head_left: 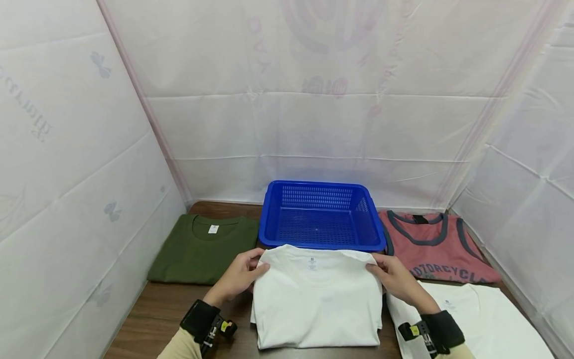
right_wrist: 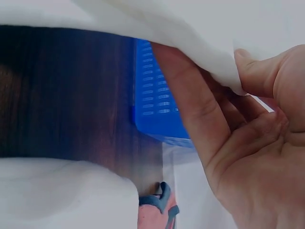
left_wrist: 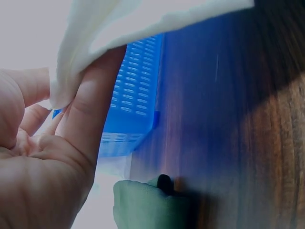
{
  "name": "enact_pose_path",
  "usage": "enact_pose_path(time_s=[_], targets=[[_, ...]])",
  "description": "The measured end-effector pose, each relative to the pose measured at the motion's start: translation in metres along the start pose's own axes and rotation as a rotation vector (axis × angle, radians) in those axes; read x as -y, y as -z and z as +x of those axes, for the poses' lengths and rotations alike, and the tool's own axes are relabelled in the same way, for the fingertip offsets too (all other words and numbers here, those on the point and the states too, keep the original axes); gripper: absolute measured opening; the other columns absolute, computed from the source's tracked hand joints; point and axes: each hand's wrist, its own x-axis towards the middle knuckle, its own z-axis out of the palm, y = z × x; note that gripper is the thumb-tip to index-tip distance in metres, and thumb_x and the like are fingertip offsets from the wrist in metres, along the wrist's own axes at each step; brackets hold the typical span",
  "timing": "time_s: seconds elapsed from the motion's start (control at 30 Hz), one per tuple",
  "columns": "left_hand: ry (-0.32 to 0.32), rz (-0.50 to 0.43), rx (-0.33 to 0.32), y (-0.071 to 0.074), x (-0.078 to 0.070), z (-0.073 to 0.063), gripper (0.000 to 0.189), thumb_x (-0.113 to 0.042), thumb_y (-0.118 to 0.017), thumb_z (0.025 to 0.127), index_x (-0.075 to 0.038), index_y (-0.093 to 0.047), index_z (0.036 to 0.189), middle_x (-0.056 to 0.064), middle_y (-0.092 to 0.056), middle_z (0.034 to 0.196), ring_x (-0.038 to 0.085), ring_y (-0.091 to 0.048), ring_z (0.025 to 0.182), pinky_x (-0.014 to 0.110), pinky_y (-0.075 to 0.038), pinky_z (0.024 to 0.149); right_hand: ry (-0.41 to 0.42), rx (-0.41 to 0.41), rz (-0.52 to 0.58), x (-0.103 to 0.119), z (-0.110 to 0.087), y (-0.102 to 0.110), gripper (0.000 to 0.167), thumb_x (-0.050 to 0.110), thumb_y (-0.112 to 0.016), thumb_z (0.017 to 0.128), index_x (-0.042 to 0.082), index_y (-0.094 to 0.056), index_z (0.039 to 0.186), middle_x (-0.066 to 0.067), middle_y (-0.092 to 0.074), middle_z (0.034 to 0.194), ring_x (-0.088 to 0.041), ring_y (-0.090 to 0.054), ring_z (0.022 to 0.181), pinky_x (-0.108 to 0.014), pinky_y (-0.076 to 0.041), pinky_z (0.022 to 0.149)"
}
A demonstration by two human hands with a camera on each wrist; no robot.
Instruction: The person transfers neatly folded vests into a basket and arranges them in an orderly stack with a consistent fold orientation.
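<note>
A folded white T-shirt (head_left: 316, 304) hangs between both hands in front of the basket, its neckline toward the back. My left hand (head_left: 239, 274) pinches its left shoulder edge, thumb on top and fingers underneath. On the opposite shoulder, my right hand (head_left: 396, 279) pinches the cloth the same way. Both wrist views show the white fabric lifted off the wooden table, with a gap below. Just behind the shirt stands a blue plastic basket (head_left: 316, 245), with nothing visible inside. In the left wrist view, the thumb and fingers hold the cloth's folded edge.
A folded green T-shirt (head_left: 204, 254) lies left of the basket on the brown table (head_left: 148, 319). To the right is a folded red T-shirt (head_left: 430, 249) with grey trim. Another white T-shirt (head_left: 489, 319) lies at front right. White sheet walls (head_left: 314, 124) surround the table.
</note>
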Motion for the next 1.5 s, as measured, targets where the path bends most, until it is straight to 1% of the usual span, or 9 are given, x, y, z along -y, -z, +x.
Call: enact_pose_path(time_s=[0.2, 0.47, 0.6, 0.7, 0.8, 0.9, 1.07, 1.2, 1.5], targets=[[-0.001, 0.016, 0.006, 0.001, -0.003, -0.004, 0.033, -0.017, -0.061, 0.106, 0.001, -0.057, 0.134, 0.015, -0.075, 0.093, 0.018, -0.065, 0.061, 0.045, -0.055, 0.046, -0.017, 0.006, -0.009, 0.006, -0.004, 0.000, 0.017, 0.020, -0.056, 0.108, 0.006, -0.066, 0.108, 0.004, -0.043, 0.063, -0.007, -0.046, 0.048, -0.028, -0.045, 0.043], [-0.012, 0.014, 0.007, 0.002, -0.014, -0.007, 0.035, -0.018, -0.061, 0.105, 0.000, -0.057, 0.135, 0.016, -0.075, 0.097, 0.021, -0.068, 0.067, 0.057, -0.056, 0.050, 0.035, -0.017, -0.034, 0.013, -0.007, 0.003, 0.017, 0.019, -0.057, 0.107, 0.007, -0.062, 0.096, 0.005, -0.042, 0.062, -0.009, -0.047, 0.049, -0.029, -0.046, 0.044], [-0.018, 0.021, -0.017, 0.004, -0.018, -0.007, 0.039, -0.020, -0.063, 0.105, -0.001, -0.056, 0.138, 0.015, -0.075, 0.101, 0.020, -0.067, 0.066, 0.051, -0.056, 0.048, 0.039, -0.043, -0.032, 0.019, -0.009, 0.006, 0.018, 0.018, -0.058, 0.107, 0.007, -0.061, 0.092, 0.004, -0.042, 0.061, -0.014, -0.048, 0.048, -0.031, -0.048, 0.044], [-0.030, 0.034, -0.046, 0.006, -0.021, -0.006, 0.041, -0.021, -0.064, 0.104, -0.003, -0.056, 0.140, 0.015, -0.076, 0.102, 0.019, -0.063, 0.059, 0.041, -0.053, 0.045, 0.059, -0.053, -0.038, 0.023, -0.009, 0.009, 0.021, 0.017, -0.058, 0.107, 0.007, -0.058, 0.088, 0.002, -0.043, 0.061, -0.022, -0.049, 0.049, -0.034, -0.050, 0.044], [-0.038, 0.041, -0.076, 0.006, -0.025, -0.005, 0.041, -0.021, -0.063, 0.104, -0.003, -0.056, 0.140, 0.016, -0.076, 0.106, 0.020, -0.064, 0.059, 0.039, -0.053, 0.046, 0.075, -0.079, -0.053, 0.027, -0.008, 0.012, 0.013, 0.016, -0.058, 0.107, 0.008, -0.065, 0.098, 0.000, -0.048, 0.063, -0.028, -0.052, 0.051, -0.034, -0.050, 0.044], [-0.054, 0.052, -0.118, 0.006, -0.031, -0.001, 0.041, -0.020, -0.063, 0.104, -0.001, -0.057, 0.140, 0.018, -0.075, 0.110, 0.021, -0.070, 0.069, 0.038, -0.058, 0.055, 0.090, -0.118, -0.070, 0.030, -0.005, 0.016, 0.016, 0.015, -0.058, 0.107, 0.009, -0.069, 0.116, -0.002, -0.056, 0.067, -0.024, -0.055, 0.053, -0.033, -0.049, 0.045], [-0.111, 0.086, -0.220, 0.007, -0.043, 0.010, 0.037, -0.017, -0.065, 0.103, 0.000, -0.062, 0.135, 0.019, -0.075, 0.111, 0.020, -0.073, 0.082, 0.032, -0.060, 0.067, 0.125, -0.202, -0.087, 0.039, 0.006, 0.022, 0.023, 0.019, -0.054, 0.109, 0.008, -0.067, 0.124, -0.003, -0.060, 0.072, -0.014, -0.056, 0.057, -0.030, -0.048, 0.049], [-0.141, 0.105, -0.299, 0.009, -0.051, 0.021, 0.032, -0.016, -0.065, 0.103, -0.001, -0.065, 0.131, 0.019, -0.075, 0.110, 0.021, -0.073, 0.080, 0.031, -0.060, 0.067, 0.157, -0.258, -0.103, 0.048, 0.019, 0.027, 0.027, 0.019, -0.052, 0.110, 0.005, -0.064, 0.130, -0.005, -0.064, 0.078, -0.015, -0.060, 0.061, -0.030, -0.050, 0.054], [-0.230, 0.110, -0.409, 0.014, -0.070, 0.046, 0.028, -0.009, -0.065, 0.102, 0.003, -0.066, 0.127, 0.023, -0.074, 0.109, 0.025, -0.075, 0.084, 0.030, -0.061, 0.066, 0.187, -0.304, -0.153, 0.067, 0.043, 0.042, 0.036, 0.017, -0.049, 0.110, 0.005, -0.057, 0.143, -0.010, -0.058, 0.075, -0.013, -0.045, 0.051, -0.030, -0.041, 0.048]])
